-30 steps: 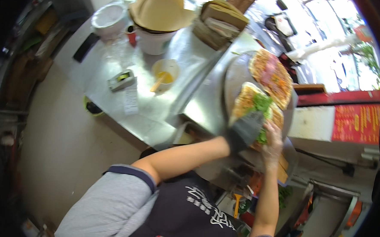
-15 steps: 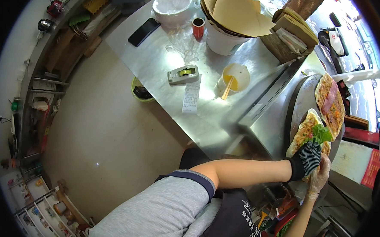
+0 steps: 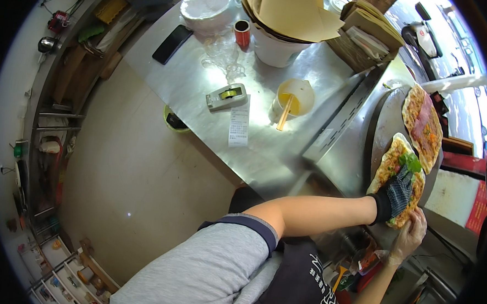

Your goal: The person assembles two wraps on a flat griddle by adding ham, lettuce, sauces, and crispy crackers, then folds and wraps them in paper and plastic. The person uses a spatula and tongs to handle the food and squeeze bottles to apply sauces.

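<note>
My left hand (image 3: 397, 194), in a black dotted work glove, is over the nearer flatbread (image 3: 383, 171) on the round griddle (image 3: 381, 123). Its fingers are closed on a green lettuce leaf (image 3: 410, 162), whose top sticks out past the fingertips, low over the bread. In a clear plastic glove, my right hand (image 3: 408, 236) is beside the near right edge of that bread, fingers loosely bent and apart, with no held thing visible. A second flatbread (image 3: 432, 141), topped with brown sauce and a pink strip of meat (image 3: 421, 118), lies farther back on the griddle.
Left of the griddle is a steel table (image 3: 202, 103) with a phone (image 3: 172, 44), a tape dispenser (image 3: 226, 98), a paper slip (image 3: 239, 127), a cup with a wooden-handled brush (image 3: 286, 113) and a white bucket (image 3: 276, 52) of brown paper. Several containers sit below my right forearm.
The lettuce leaf is lower and flatter against the bread, and my left hand has shifted slightly left with it. My right hand has drawn down and slightly right, away from the bread's middle.
</note>
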The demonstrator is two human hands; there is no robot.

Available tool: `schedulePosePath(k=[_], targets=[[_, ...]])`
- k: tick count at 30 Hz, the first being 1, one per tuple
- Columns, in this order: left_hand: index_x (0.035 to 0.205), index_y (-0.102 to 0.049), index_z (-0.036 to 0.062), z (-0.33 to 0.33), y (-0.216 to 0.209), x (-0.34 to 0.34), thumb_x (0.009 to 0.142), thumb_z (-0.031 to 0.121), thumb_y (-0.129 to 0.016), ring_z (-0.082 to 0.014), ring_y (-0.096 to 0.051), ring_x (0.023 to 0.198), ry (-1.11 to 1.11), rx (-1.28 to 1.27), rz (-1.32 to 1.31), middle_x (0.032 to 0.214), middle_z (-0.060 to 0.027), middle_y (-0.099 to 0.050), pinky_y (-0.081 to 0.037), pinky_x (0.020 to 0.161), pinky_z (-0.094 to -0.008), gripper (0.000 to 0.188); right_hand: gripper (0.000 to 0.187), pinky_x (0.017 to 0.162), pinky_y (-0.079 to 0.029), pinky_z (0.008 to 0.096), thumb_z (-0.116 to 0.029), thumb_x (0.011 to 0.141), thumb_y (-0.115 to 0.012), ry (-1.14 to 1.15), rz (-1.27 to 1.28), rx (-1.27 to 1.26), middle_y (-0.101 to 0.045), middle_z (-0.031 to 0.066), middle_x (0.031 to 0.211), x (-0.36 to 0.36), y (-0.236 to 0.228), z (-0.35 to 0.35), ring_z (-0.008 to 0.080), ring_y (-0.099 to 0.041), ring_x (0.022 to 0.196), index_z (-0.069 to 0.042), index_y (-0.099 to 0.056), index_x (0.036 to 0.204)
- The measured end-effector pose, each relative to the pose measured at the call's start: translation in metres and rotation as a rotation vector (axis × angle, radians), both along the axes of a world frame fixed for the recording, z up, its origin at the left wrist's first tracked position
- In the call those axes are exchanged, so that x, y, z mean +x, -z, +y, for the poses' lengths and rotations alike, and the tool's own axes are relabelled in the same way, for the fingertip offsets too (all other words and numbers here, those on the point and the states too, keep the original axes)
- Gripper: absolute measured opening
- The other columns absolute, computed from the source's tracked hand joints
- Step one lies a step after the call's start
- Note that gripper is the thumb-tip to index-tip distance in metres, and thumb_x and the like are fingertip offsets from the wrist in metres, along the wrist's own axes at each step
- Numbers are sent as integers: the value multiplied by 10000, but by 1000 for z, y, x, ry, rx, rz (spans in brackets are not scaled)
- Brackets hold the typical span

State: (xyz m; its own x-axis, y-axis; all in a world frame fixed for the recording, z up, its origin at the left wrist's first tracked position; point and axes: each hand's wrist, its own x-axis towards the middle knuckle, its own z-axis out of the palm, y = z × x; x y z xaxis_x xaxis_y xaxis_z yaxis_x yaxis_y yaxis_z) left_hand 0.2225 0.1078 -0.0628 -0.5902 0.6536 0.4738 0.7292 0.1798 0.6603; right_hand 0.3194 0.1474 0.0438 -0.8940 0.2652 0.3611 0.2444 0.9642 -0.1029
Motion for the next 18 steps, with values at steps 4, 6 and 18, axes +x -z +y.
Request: schedulePosePath(k=[4, 6, 18], targets=[[1254, -504, -137, -7, -1, 3, 870, 212, -417, -478, -305, 1336, 17, -87, 30, 1334, -316, -458, -63, 1133, -619, 526, 136, 912, -440, 392, 28, 875, -553, 88, 73, 59, -640, 128, 1091, 48, -3, -9, 297, -595, 1039, -12, -628, 981], [1264, -538, -65, -12, -3, 4, 879, 238, -424, -452, -322, 1338, 0, -140, 69, 1353, -272, -468, -71, 1133, -619, 503, 135, 906, -445, 391, 37, 876, -554, 184, 114, 16, -640, 128, 1080, 84, 3, -8, 297, -596, 1035, -7, -628, 980], [1300, -513, 33, -76, -54, -43, 914, 166, -487, -374, -388, 1300, 79, -112, 301, 1369, -209, -455, -276, 1104, -466, 410, 280, 862, -487, 325, -97, 845, -640, 1137, 365, -739, -658, 76, 1014, 341, 119, 19, 197, -623, 934, -32, -626, 1117]])
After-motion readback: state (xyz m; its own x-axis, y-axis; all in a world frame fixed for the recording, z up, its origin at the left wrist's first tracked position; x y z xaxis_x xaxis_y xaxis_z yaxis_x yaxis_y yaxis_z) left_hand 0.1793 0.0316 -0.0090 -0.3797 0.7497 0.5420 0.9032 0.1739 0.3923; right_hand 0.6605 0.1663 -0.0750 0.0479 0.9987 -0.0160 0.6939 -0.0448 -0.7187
